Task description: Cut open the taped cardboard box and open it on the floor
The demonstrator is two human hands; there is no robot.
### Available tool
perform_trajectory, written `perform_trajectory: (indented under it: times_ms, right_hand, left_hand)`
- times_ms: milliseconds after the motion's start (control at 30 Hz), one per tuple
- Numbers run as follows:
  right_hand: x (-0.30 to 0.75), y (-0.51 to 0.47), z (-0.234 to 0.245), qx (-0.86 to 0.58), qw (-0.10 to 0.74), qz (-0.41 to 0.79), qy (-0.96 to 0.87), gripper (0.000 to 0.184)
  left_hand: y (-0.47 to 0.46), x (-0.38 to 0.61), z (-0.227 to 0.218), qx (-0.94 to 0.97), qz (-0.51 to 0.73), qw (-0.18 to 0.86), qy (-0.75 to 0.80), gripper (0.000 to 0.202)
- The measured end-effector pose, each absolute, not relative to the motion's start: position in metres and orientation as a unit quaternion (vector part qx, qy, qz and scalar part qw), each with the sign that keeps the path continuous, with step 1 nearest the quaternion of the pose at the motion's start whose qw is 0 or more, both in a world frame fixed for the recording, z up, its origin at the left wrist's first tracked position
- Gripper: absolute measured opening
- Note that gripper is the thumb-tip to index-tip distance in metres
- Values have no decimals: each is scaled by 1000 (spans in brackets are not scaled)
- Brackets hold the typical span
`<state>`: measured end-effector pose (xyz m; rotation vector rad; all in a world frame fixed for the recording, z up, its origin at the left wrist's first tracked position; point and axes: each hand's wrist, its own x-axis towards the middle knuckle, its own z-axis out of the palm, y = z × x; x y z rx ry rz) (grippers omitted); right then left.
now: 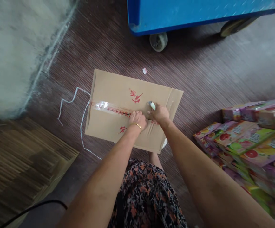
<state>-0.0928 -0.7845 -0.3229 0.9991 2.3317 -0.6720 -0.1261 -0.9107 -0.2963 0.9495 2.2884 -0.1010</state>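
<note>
Thin gold bangle, dk floral garmt

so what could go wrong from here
If the small pale tool in the right hand is sharp, a slip might cut the left hand close by. It could also score the cardboard box beneath. Loose white string on the floor beside the box might trip someone.

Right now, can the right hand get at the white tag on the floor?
Probably yes: the tag lies uncovered beyond the box, but the right hand holds a tool, which may need setting down first.
</note>
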Motion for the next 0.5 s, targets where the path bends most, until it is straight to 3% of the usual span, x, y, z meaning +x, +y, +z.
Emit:
perform_trajectory:
  times_ms: [300,500]
  right_hand:
    - [-95,-782,-324,368,254,-229,865,34]
    - [-95,-783,-324,371,259,-225,863,35]
  left_hand:
    - [-919,-120,-290,375,-4,327,867,30]
    - [-945,-102,-258,381,33,287,878,20]
